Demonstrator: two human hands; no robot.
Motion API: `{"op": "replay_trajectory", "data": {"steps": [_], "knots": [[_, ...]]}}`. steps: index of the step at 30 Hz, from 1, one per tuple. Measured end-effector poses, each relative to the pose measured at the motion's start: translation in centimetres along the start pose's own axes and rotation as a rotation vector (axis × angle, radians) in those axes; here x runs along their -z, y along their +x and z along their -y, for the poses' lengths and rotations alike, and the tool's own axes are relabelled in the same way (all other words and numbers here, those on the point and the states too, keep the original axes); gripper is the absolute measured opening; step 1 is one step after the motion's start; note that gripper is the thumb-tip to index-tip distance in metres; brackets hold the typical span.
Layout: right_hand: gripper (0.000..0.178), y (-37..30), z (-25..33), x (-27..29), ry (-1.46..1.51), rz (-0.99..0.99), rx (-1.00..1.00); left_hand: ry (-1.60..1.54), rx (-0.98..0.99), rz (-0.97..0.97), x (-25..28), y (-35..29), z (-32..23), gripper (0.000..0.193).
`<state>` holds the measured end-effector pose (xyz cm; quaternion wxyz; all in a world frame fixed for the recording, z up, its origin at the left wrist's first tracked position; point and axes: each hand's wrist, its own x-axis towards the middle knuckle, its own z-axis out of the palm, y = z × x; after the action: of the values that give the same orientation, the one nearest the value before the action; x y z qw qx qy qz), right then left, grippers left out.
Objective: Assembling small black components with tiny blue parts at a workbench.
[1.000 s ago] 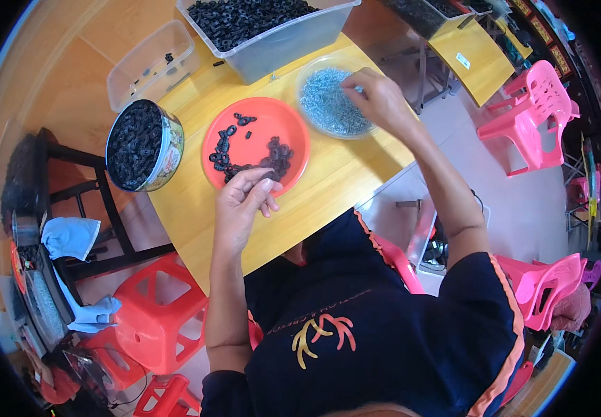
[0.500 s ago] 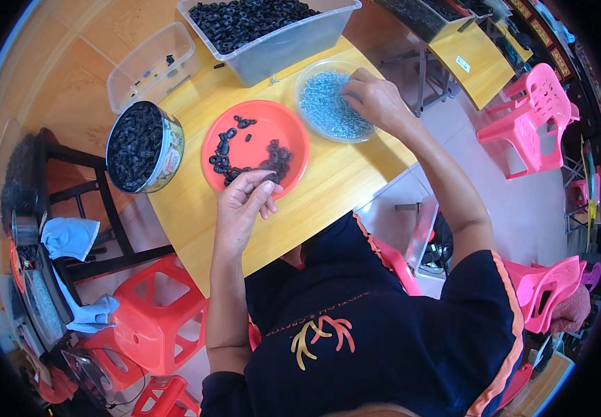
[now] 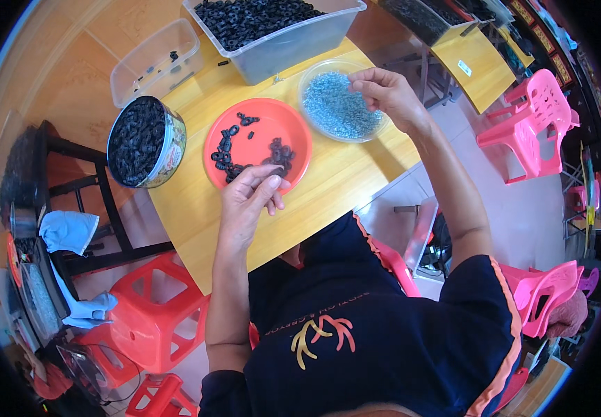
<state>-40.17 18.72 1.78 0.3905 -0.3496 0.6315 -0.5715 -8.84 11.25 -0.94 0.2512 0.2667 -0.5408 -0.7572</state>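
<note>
Over the near rim of a red round plate [image 3: 293,118], my left hand [image 3: 250,198] pinches a small black part [image 3: 277,171] between thumb and fingers. Black ring-shaped parts [image 3: 225,146] lie along the plate's left side, with a darker brownish cluster [image 3: 281,151] at its right. My right hand [image 3: 389,94] hovers at the right rim of a clear round tub [image 3: 346,137] filled with small bluish, shiny pieces [image 3: 335,104]. Its thumb and fingertips are pressed together; whatever they hold is too small to make out.
A large clear bin [image 3: 280,61] of black parts stands at the table's far edge. Left of the plate is a round bucket [image 3: 170,149] full of black parts, and behind it a shallow clear box [image 3: 175,80]. Red stools [image 3: 151,320] and pink chairs [image 3: 533,125] flank the table [image 3: 196,236].
My right hand has lifted out of the bluish pieces and shifted slightly to the right, fingers pinched. My left hand keeps its pinch near the plate.
</note>
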Motion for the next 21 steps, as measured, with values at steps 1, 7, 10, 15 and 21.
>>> {"op": "replay_trajectory", "data": {"steps": [1, 7, 10, 15, 21], "knots": [[0.019, -0.1, 0.1, -0.2, 0.0, 0.001, -0.001, 0.0, 0.0, -0.001, -0.1, 0.0, 0.0, 0.02], [0.02, -1.0, 0.6, -1.3, 0.295, 0.125, -0.037, -0.075, 0.008, 0.0, -1.0, 0.4, -0.1, 0.022], [0.017, -2.7, 1.2, -4.0, 0.398, 0.209, -0.059, -0.125, -0.009, 0.008, -2.1, 0.8, -0.1, 0.023], [0.02, -5.2, 1.0, -8.5, 0.326, 0.353, -0.002, -0.184, -0.048, 0.045, -3.0, 1.2, -0.1, 0.021], [0.017, -6.2, 0.8, -10.6, 0.247, 0.338, 0.015, -0.231, -0.078, 0.049, -2.1, 0.4, 0.2, 0.022]]}}
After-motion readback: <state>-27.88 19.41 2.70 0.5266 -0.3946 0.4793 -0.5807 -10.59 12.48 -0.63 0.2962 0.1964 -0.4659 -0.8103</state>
